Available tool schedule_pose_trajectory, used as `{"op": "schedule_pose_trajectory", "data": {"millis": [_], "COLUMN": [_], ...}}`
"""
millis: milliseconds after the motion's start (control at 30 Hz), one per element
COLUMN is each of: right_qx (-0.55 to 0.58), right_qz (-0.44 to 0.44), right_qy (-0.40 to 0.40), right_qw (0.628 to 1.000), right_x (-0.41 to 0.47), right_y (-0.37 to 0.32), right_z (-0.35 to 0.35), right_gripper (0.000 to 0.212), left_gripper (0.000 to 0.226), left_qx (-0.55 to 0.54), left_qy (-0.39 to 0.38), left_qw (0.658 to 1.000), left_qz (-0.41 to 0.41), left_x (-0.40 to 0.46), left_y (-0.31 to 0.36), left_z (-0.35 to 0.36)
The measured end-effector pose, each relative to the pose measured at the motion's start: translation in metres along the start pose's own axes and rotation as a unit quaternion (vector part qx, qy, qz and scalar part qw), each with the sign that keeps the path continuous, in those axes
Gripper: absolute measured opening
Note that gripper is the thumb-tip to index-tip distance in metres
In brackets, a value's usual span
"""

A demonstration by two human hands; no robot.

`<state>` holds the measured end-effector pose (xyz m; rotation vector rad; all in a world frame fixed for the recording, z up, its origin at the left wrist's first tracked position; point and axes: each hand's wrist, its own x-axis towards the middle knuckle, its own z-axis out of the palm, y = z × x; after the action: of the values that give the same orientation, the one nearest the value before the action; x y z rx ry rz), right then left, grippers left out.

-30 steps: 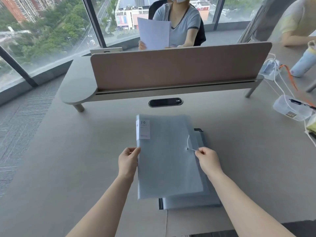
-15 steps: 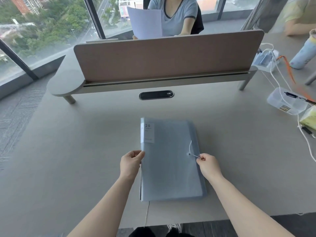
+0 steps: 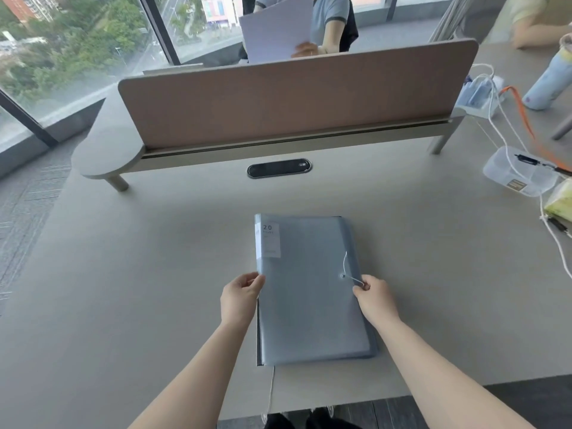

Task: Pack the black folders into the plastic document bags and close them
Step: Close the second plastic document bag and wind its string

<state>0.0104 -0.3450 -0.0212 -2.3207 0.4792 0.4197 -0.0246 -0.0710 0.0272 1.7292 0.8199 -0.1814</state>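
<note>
A translucent grey-blue plastic document bag (image 3: 309,292) lies flat on the table in front of me, on top of another bag whose edges show at the right and bottom. A dark folder shows through it, with a white label (image 3: 268,239) at its top left. My left hand (image 3: 240,297) pinches the bag's left edge. My right hand (image 3: 373,297) grips the white closure string (image 3: 351,275), which runs from a small button on the flap.
A brown desk divider (image 3: 294,97) on a raised shelf crosses the table behind the bag, with a black cable port (image 3: 278,168) below it. A clear plastic box (image 3: 520,174), cables and a blue bottle (image 3: 548,82) sit far right. People sit beyond the divider and at far right.
The upper bag, lifted and tilted a second ago, now lies flat and squared on the bag beneath it. My right hand has kept hold of the string.
</note>
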Motion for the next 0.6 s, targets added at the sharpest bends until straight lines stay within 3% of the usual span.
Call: {"op": "schedule_pose_trajectory", "data": {"millis": [200, 333, 500, 600], "right_qx": [-0.027, -0.025, -0.018, -0.009], "right_qz": [0.016, 0.014, 0.016, 0.024], "right_qy": [0.023, 0.025, 0.029, 0.032], "right_qw": [0.999, 0.999, 0.999, 0.999], "right_x": [0.0033, 0.0066, 0.009, 0.0101], "right_y": [-0.0009, 0.0012, 0.0031, 0.0046], "right_z": [0.0071, 0.0096, 0.0097, 0.0104], "right_gripper": [0.007, 0.006, 0.003, 0.013], "left_gripper": [0.026, 0.061, 0.065, 0.067], "left_qx": [-0.011, -0.018, -0.024, -0.026], "left_qy": [-0.024, -0.044, -0.044, -0.047], "left_qw": [1.0, 0.998, 0.998, 0.998], "left_qz": [-0.015, -0.037, -0.035, -0.034], "left_x": [-0.0039, -0.0047, -0.0063, -0.0054], "left_y": [0.0015, -0.003, -0.0017, -0.0014], "left_z": [0.0046, 0.0073, 0.0075, 0.0063]}}
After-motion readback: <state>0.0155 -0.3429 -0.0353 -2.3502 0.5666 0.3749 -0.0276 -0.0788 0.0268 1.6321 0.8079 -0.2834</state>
